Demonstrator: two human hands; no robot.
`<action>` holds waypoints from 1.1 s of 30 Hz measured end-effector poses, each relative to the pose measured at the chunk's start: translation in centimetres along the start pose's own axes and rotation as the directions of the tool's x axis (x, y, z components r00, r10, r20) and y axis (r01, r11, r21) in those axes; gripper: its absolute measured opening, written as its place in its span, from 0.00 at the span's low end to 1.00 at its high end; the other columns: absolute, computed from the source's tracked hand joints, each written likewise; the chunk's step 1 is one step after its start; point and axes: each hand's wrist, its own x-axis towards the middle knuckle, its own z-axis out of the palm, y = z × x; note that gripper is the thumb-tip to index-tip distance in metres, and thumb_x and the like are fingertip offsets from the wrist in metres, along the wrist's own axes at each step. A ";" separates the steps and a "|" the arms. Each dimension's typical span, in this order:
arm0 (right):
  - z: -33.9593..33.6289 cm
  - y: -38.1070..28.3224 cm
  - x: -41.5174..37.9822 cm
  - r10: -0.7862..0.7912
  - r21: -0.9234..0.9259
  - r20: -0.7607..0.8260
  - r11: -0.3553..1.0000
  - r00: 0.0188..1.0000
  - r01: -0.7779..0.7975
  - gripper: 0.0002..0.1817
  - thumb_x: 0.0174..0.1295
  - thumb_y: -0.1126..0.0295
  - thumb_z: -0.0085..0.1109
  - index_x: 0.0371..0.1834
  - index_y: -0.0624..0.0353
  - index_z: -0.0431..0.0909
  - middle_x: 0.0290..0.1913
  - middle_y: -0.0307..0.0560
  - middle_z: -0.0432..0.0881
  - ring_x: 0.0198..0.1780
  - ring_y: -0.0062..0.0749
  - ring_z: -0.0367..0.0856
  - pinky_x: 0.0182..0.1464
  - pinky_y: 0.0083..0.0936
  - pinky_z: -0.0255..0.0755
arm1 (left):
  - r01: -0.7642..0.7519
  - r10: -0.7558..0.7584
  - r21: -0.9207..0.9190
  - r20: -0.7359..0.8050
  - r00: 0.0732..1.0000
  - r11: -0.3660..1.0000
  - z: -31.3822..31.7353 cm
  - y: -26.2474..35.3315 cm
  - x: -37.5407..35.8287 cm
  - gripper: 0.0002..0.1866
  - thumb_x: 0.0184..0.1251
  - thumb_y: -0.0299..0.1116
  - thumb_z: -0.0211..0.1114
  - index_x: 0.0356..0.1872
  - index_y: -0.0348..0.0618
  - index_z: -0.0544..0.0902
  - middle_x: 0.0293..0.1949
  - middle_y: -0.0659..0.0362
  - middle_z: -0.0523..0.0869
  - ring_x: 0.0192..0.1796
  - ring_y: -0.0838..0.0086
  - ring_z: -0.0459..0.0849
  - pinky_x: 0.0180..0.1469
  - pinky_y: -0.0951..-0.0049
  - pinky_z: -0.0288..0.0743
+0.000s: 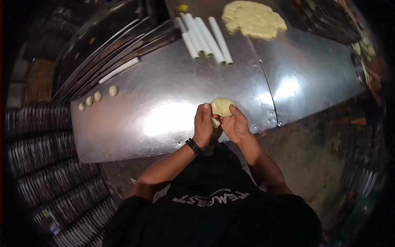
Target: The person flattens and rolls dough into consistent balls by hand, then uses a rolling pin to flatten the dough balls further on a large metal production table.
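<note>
A lump of pale yellow dough (222, 106) is held between my two hands, just above the near edge of the metal table. My left hand (203, 123), with dark bands at its wrist, grips the lump's left side. A small bit of dough (215, 122) pokes out low beside its fingers. On the other side, my right hand (237, 124) holds the lump with the thumb on top; its other fingers are partly hidden. At the table's left lie several small dough balls (97, 96) in a row.
A large flat mass of dough (253, 19) rests at the back of the metal table (164, 78). Several white tubes (204, 37) lie beside it, and another white tube (119, 70) lies near stacked dark trays (119, 45). Slatted racks (49, 160) stand at left.
</note>
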 end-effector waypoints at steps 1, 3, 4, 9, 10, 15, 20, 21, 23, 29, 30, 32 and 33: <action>0.7 0.2 0.8 -0.067 -0.136 -0.128 0.989 0.990 0.049 0.18 0.62 0.66 0.58 0.54 0.60 0.73 0.48 0.44 0.79 0.52 0.31 0.76 0.53 0.29 0.71 | -0.083 0.085 0.127 -0.013 0.996 0.988 -1.1 0.2 0.2 0.17 0.77 0.45 0.51 0.41 0.39 0.74 0.34 0.63 0.76 0.35 0.81 0.73 0.37 0.78 0.71; 1.3 -0.1 2.3 -0.256 -0.424 -0.326 0.900 0.910 0.101 0.17 0.64 0.65 0.57 0.52 0.63 0.74 0.48 0.46 0.79 0.51 0.31 0.76 0.53 0.30 0.71 | -0.217 0.246 0.369 -0.032 0.969 0.904 -4.1 0.2 0.0 0.16 0.75 0.41 0.55 0.30 0.38 0.73 0.25 0.66 0.74 0.30 0.85 0.69 0.32 0.79 0.67; 1.1 -1.5 3.0 -0.351 -0.328 -0.272 0.909 0.896 0.256 0.16 0.64 0.66 0.57 0.51 0.63 0.74 0.47 0.46 0.79 0.50 0.31 0.77 0.54 0.30 0.71 | -0.243 0.272 0.383 -0.022 0.962 0.891 -5.3 2.1 -1.1 0.15 0.74 0.37 0.57 0.28 0.37 0.74 0.23 0.68 0.72 0.29 0.86 0.66 0.30 0.80 0.65; 5.7 -12.0 10.0 -0.663 -0.875 0.365 -0.005 0.653 0.485 0.13 0.57 0.69 0.55 0.43 0.65 0.79 0.37 0.47 0.83 0.39 0.39 0.83 0.45 0.35 0.76 | -0.129 0.190 0.204 -0.313 0.931 0.970 -15.7 3.8 -6.5 0.17 0.77 0.41 0.52 0.29 0.40 0.74 0.23 0.69 0.71 0.29 0.87 0.67 0.31 0.81 0.65; 9.1 -11.4 11.3 -0.491 -0.897 0.441 -0.227 0.751 0.379 0.12 0.55 0.68 0.56 0.38 0.64 0.80 0.32 0.48 0.83 0.35 0.39 0.82 0.40 0.36 0.76 | -0.120 0.218 0.287 -0.340 0.915 0.950 -17.4 3.4 -6.9 0.18 0.77 0.42 0.51 0.28 0.41 0.73 0.23 0.69 0.70 0.29 0.87 0.66 0.30 0.81 0.64; 3.6 -4.2 10.5 0.774 -0.727 -0.538 -0.626 0.334 0.282 0.15 0.50 0.58 0.61 0.27 0.60 0.81 0.22 0.47 0.81 0.21 0.37 0.79 0.25 0.34 0.74 | -0.239 0.373 0.371 -0.347 0.861 0.897 -17.6 6.3 -7.5 0.21 0.78 0.46 0.49 0.28 0.41 0.74 0.21 0.69 0.70 0.26 0.87 0.67 0.27 0.81 0.63; 1.8 -12.2 0.9 0.515 -0.782 -0.022 -0.543 0.857 0.306 0.19 0.43 0.74 0.68 0.40 0.60 0.76 0.32 0.53 0.83 0.36 0.41 0.84 0.39 0.33 0.76 | -0.185 0.434 0.576 -0.331 0.838 0.796 -18.9 3.5 -11.3 0.17 0.73 0.42 0.57 0.30 0.38 0.76 0.24 0.61 0.74 0.29 0.79 0.74 0.32 0.74 0.69; -0.3 -12.5 0.7 0.473 -0.788 0.163 -0.466 0.866 0.403 0.17 0.42 0.75 0.66 0.38 0.60 0.76 0.31 0.52 0.80 0.35 0.43 0.82 0.38 0.33 0.75 | -0.191 0.479 0.692 -0.251 0.841 0.697 -19.4 2.6 -10.8 0.15 0.71 0.41 0.59 0.30 0.38 0.76 0.26 0.59 0.75 0.30 0.76 0.76 0.33 0.72 0.70; -2.9 -11.4 1.6 0.245 -0.688 0.481 -0.490 0.842 0.535 0.16 0.40 0.74 0.64 0.37 0.62 0.76 0.33 0.55 0.78 0.37 0.51 0.79 0.41 0.37 0.73 | -0.307 0.589 0.819 -0.045 0.807 0.484 -19.8 1.9 -8.7 0.11 0.67 0.37 0.63 0.31 0.40 0.77 0.31 0.55 0.75 0.34 0.67 0.76 0.37 0.68 0.70; -4.0 -2.3 10.9 -0.145 -0.608 0.662 -0.678 0.736 0.413 0.18 0.49 0.66 0.63 0.42 0.62 0.72 0.42 0.56 0.73 0.48 0.53 0.71 0.54 0.46 0.62 | 0.119 0.701 0.871 -0.459 0.546 0.476 -16.6 1.0 6.5 0.18 0.58 0.44 0.64 0.19 0.39 0.75 0.30 0.48 0.78 0.39 0.53 0.74 0.43 0.56 0.67; -3.1 -2.0 9.4 0.011 -0.575 0.645 -0.653 0.764 0.494 0.16 0.51 0.66 0.63 0.40 0.61 0.73 0.41 0.56 0.73 0.47 0.53 0.71 0.53 0.46 0.62 | 0.049 0.755 0.900 -0.392 0.525 0.433 -14.3 1.4 6.3 0.17 0.60 0.43 0.62 0.20 0.40 0.76 0.26 0.49 0.78 0.38 0.53 0.75 0.43 0.57 0.67; -5.6 -2.6 5.5 0.205 -0.530 0.643 -0.576 0.738 0.622 0.12 0.53 0.67 0.62 0.36 0.60 0.74 0.40 0.54 0.74 0.46 0.51 0.72 0.50 0.46 0.63 | -0.128 0.722 0.910 -0.221 0.655 0.395 -11.7 -0.4 2.4 0.09 0.58 0.35 0.63 0.25 0.41 0.77 0.33 0.50 0.78 0.40 0.54 0.75 0.45 0.57 0.66; -6.2 -2.8 5.2 0.285 -0.490 0.671 -0.522 0.684 0.698 0.10 0.54 0.68 0.61 0.35 0.59 0.75 0.39 0.53 0.74 0.45 0.51 0.72 0.49 0.46 0.64 | -0.261 0.738 0.924 -0.033 0.674 0.280 -12.7 -1.4 0.0 0.07 0.58 0.33 0.63 0.29 0.41 0.78 0.36 0.51 0.79 0.41 0.55 0.75 0.47 0.57 0.65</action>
